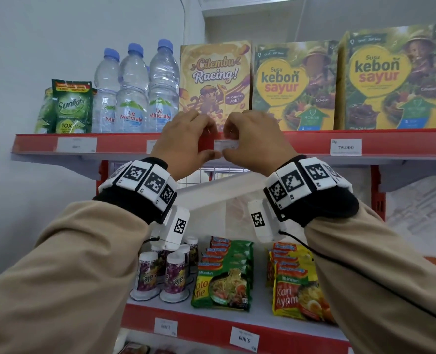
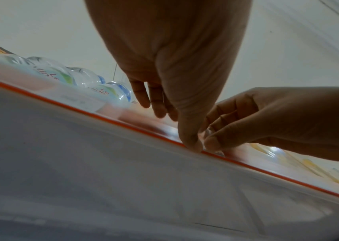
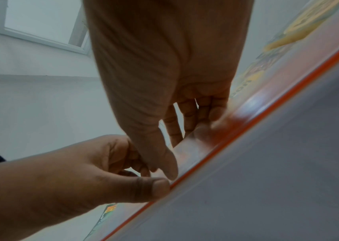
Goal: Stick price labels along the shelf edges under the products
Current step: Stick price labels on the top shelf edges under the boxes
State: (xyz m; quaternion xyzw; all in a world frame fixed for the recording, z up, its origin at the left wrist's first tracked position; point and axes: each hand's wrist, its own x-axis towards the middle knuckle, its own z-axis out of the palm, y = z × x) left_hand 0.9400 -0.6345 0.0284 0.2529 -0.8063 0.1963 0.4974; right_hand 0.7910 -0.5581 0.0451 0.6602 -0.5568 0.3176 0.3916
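Top shelf (image 1: 45, 143) sits up near head height, w/ a red front strip that takes the labels, so both arms reach up to it. Below, a lower shelf (image 1: 206, 325) has its own red edge and two white tags already on, under noodle packs (image 1: 222, 277) and small jars (image 1: 160, 274).

On the top shelf, L to R: green Sunlight pouches (image 1: 71, 106), water bottles (image 1: 135, 90), a Cilembu Racing box (image 1: 215, 72), two Kebon Sayur boxes (image 1: 296, 85). Tags already sit under the pouches (image 1: 76, 145) and under the far Kebon Sayur box, reading 75.000 (image 1: 346, 147). One more shows partly behind the left wrist. Strip under the Cilembu box looks bare otherwise, so prob. that's the slot being filled now.

Left hand (image 1: 186, 139) and right hand (image 1: 252, 139) meet right at that spot, knuckles toward the head cam. Both are curled, pinching the small white price label (image 1: 225, 145) from either end; it lies against the red strip, directly below the Cilembu box. Two-handed pinch prob. keeps it level while it goes on. Wrist views show thumbs (image 2: 191, 141) down at the strip's lower lip, likely to line up the bottom edge. Whether it's stuck yet: can't tell.
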